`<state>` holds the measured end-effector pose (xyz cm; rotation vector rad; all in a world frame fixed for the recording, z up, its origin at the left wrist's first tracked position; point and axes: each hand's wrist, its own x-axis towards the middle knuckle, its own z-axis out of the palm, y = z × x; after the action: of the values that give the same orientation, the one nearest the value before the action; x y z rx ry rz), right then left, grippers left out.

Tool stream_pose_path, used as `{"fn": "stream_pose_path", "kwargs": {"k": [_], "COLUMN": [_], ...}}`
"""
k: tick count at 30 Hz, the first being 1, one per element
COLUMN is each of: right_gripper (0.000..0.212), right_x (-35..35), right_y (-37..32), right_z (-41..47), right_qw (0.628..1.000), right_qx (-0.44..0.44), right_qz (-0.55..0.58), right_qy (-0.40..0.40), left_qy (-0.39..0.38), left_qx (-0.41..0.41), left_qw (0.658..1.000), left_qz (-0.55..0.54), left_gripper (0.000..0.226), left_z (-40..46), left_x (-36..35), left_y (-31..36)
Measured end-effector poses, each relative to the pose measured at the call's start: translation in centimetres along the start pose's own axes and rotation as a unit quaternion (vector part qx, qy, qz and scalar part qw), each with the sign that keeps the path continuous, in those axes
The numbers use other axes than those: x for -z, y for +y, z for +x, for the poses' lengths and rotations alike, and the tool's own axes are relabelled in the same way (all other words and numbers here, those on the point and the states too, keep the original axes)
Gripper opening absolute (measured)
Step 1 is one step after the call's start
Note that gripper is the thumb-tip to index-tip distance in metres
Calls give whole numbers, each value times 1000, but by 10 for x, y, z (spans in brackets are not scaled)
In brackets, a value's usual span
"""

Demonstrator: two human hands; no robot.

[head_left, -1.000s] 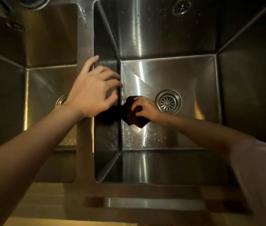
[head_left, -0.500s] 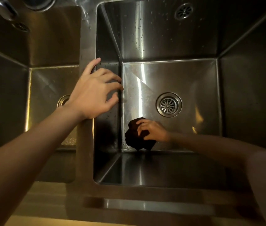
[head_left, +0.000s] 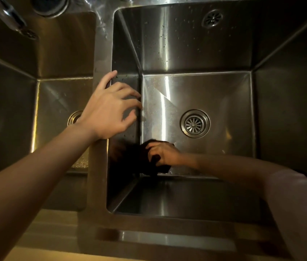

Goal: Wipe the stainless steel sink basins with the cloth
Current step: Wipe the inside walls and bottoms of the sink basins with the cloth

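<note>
Two stainless steel basins lie below me: the right basin [head_left: 224, 95] and the left basin [head_left: 54, 97], split by a steel divider [head_left: 101, 53]. My right hand [head_left: 164, 154] is down in the right basin, shut on a dark cloth [head_left: 149, 169] pressed on the floor in the near left corner. The cloth's left part merges with its dark reflection on the side wall. My left hand [head_left: 109, 108] rests on the divider, fingers spread and curled over its edge, holding nothing.
A round drain strainer [head_left: 195, 123] sits mid-floor in the right basin, an overflow grille [head_left: 212, 18] on its back wall. The left basin's drain [head_left: 74, 117] peeks out beside my left wrist. A faucet spout [head_left: 11, 17] juts over the left basin. Water drops dot the walls.
My right hand has dragged the cloth from beside the drain toward me into the near left corner of the right basin. My left hand has stayed on the divider.
</note>
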<state>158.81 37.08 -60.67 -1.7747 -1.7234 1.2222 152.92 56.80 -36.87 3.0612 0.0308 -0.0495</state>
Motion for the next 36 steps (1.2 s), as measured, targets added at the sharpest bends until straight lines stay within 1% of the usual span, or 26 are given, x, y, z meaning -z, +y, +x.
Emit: {"fn": "stream_pose_path", "kwargs": {"k": [4,7,12,16,19,21,24,27,29,32,36], "right_gripper": [34,32,31,29,31,31,32,33,31,30,32], "right_x": [2,29,51,34,15,3,-7,8,25,38,33], "right_y": [4,16,23,7,-6,-12,-10,0,7,16,8], "right_z": [-12,-13,-6,7,11,5,-11,-25,-30,-30,-14], "right_qw": [994,990,995,997,999,999,997,992,990,994,997], "right_qx": [40,45,6,-7,-10,-5,-1,-3,-8,-43,-80], "right_qz": [-40,-52,-74,-66,-34,-14,-29,-48,-57,-51,-1], "right_qy": [-95,-121,-58,-34,-27,-35,-73,-115,-130,-90,-21], "left_qy": [-3,-1,13,17,9,1,-5,-8,-5,0,6], "left_qx": [-4,-7,-10,-11,-10,-9,-7,-6,-6,-8,-9], "left_qw": [1000,1000,1000,1000,1000,1000,1000,1000,1000,1000,1000], "left_qz": [1,-2,-10,-1,8,10,12,14,11,10,12], "left_gripper": [38,38,37,36,36,37,38,39,39,39,38], "left_z": [0,0,-1,-1,-2,0,0,-1,0,0,0], "left_x": [1,-1,-4,-5,-5,-4,-3,-3,-2,-3,-4], "left_y": [-1,-2,-3,-4,-4,-4,-4,-4,-3,-3,-4]}}
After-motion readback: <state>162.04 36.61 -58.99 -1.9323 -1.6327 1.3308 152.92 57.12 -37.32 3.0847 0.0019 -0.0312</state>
